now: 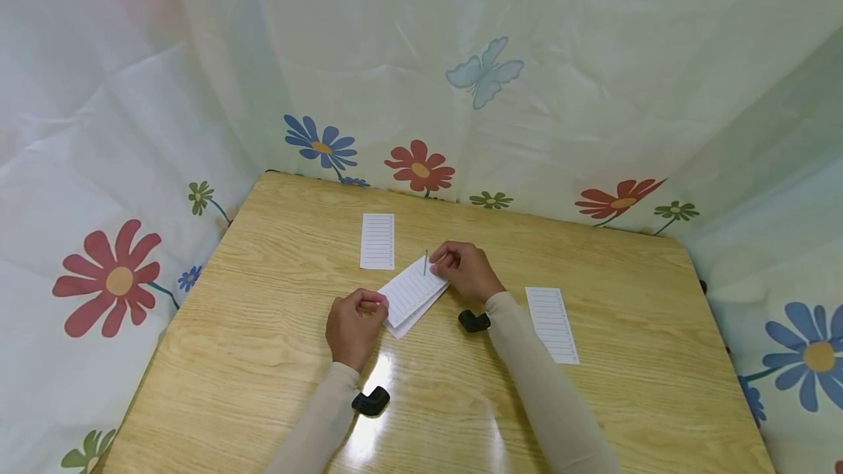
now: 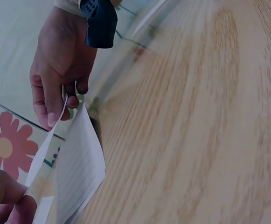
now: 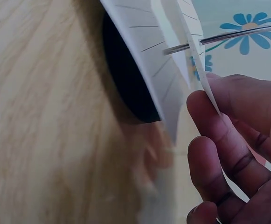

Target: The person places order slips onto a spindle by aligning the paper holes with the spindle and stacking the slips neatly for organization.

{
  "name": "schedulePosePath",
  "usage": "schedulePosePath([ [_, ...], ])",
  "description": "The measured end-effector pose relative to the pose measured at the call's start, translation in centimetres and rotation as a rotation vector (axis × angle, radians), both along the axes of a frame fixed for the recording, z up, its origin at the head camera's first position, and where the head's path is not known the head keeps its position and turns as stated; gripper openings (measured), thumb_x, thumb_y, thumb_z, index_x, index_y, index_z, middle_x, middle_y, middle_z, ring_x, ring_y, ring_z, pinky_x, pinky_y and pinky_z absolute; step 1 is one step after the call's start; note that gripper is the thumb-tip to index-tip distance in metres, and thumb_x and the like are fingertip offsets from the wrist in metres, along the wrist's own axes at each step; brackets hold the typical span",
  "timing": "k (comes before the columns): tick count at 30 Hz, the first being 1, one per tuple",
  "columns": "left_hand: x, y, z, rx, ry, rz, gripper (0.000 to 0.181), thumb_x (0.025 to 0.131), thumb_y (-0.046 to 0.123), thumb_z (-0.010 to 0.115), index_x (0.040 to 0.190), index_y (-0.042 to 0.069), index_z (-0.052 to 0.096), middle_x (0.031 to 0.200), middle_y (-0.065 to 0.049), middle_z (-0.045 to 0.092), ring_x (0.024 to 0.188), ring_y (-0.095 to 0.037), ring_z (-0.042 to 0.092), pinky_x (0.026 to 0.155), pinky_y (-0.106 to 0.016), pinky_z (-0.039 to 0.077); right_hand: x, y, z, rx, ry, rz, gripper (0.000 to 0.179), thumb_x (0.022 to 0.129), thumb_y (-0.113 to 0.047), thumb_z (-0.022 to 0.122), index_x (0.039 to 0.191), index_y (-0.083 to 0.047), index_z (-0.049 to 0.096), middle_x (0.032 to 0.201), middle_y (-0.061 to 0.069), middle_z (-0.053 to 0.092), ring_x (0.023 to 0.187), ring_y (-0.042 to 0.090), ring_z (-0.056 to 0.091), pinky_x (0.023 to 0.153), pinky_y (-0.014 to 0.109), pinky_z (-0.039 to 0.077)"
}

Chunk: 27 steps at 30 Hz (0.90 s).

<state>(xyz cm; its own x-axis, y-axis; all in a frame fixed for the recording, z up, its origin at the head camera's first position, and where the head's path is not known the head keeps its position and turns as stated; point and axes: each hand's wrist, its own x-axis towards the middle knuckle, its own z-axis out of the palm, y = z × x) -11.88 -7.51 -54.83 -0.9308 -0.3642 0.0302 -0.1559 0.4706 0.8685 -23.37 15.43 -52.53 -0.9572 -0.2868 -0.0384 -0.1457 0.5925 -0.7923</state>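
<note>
A thin metal spike (image 1: 425,262) stands up from a dark round base (image 3: 126,74), like a paper spike. Pierced by it is a white lined paper slip (image 1: 408,291), as the right wrist view shows. Another lined sheet (image 2: 81,163) lies below that slip, over the base, apart from it at the near edge. My left hand (image 1: 356,328) pinches the slip's left end between thumb and finger. At the opposite end, close beside the spike, my right hand (image 1: 466,271) pinches the same slip. Most of the base is hidden under the paper.
One lined slip (image 1: 377,241) lies flat on the wooden table (image 1: 250,328) behind the hands. Another slip (image 1: 553,325) lies to the right, partly behind the right sleeve. A flowered curtain (image 1: 560,93) hangs along the table's back and sides.
</note>
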Motion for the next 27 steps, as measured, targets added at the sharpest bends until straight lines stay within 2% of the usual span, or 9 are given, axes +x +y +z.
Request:
schedulePosePath([
  [10, 0.0, 0.0, -0.4, -0.083, -0.056, -0.016, 0.004, 0.084, 0.029, 0.083, 0.083, 0.027, 0.080, 0.070, 0.012, 0.073, 0.076, -0.014, 0.055, 0.059, -0.031, 0.039, 0.3, -0.3, -0.6, 0.014, -0.006, -0.002, 0.008, 0.096, -0.009, 0.077, 0.102, -0.014, 0.075, 0.085, 0.003, 0.068, 0.074, 0.017, 0.057, 0.068, 0.026, 0.048],
  [27, -0.2, 0.0, -1.1, -0.175, -0.053, -0.017, 0.005, 0.082, 0.027, 0.083, 0.081, 0.030, 0.079, 0.070, 0.014, 0.071, 0.075, -0.014, 0.054, 0.056, -0.031, 0.039, 0.4, -0.7, -0.7, 0.065, 0.007, -0.018, 0.004, 0.095, -0.008, 0.078, 0.099, -0.010, 0.077, 0.085, 0.004, 0.069, 0.076, 0.018, 0.058, 0.069, 0.027, 0.049],
])
